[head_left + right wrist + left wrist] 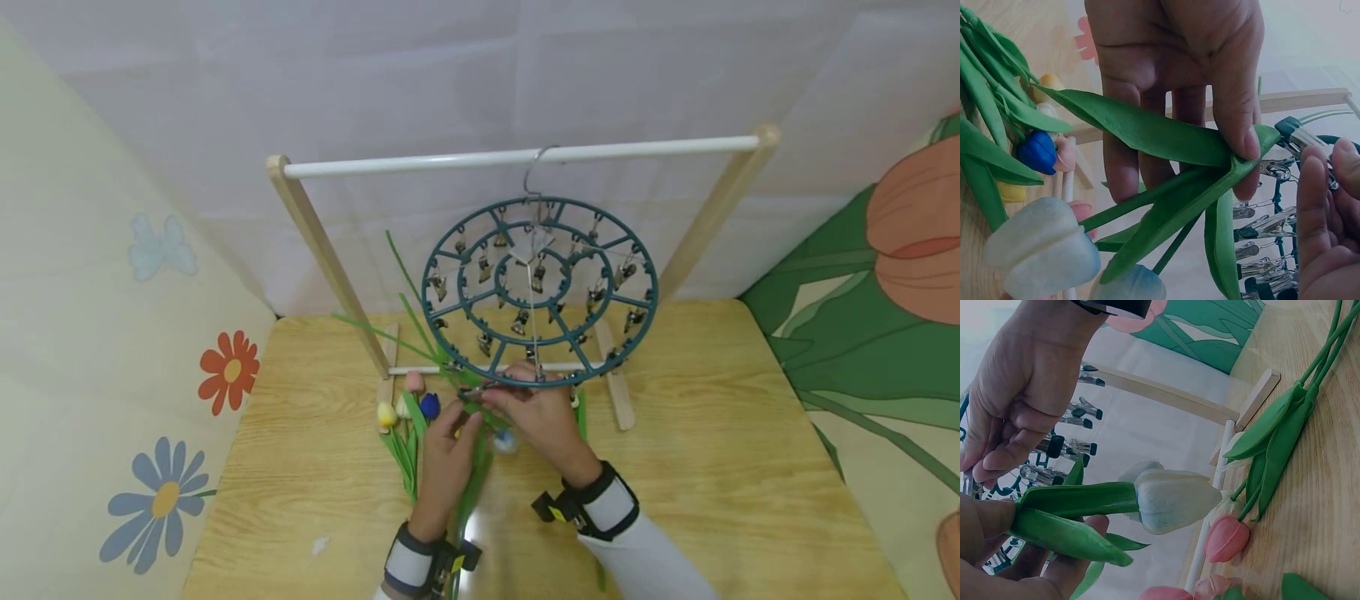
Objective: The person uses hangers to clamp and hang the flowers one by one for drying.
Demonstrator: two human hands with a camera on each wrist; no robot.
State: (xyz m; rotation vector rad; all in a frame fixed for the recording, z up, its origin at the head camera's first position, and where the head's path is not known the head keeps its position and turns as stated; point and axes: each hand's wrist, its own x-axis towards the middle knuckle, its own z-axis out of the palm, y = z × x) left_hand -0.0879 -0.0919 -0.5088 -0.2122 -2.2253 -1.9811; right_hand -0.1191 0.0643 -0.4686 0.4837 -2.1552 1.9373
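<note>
My left hand point(448, 458) pinches the leafy stem of an artificial tulip between thumb and finger. Its pale blue-white bloom point(1175, 499) points downward, and a second pale bloom point(1129, 284) hangs close by it. Green stems point(405, 329) stick up past the hands. My right hand point(543, 421) pinches a metal clip point(1304, 139) whose dark tip is at the stem just beside my left fingertips. Whether the clip has bitten on the stem cannot be told. The clip is by the near rim of a round dark-green clip hanger point(655, 292).
The hanger hooks over the white bar point(420, 163) of a wooden rack point(318, 250). Several more clips dangle from its rings. On the table point(300, 467) lie yellow point(386, 414), blue point(430, 406), pink and white tulips at left, and others right of the hands.
</note>
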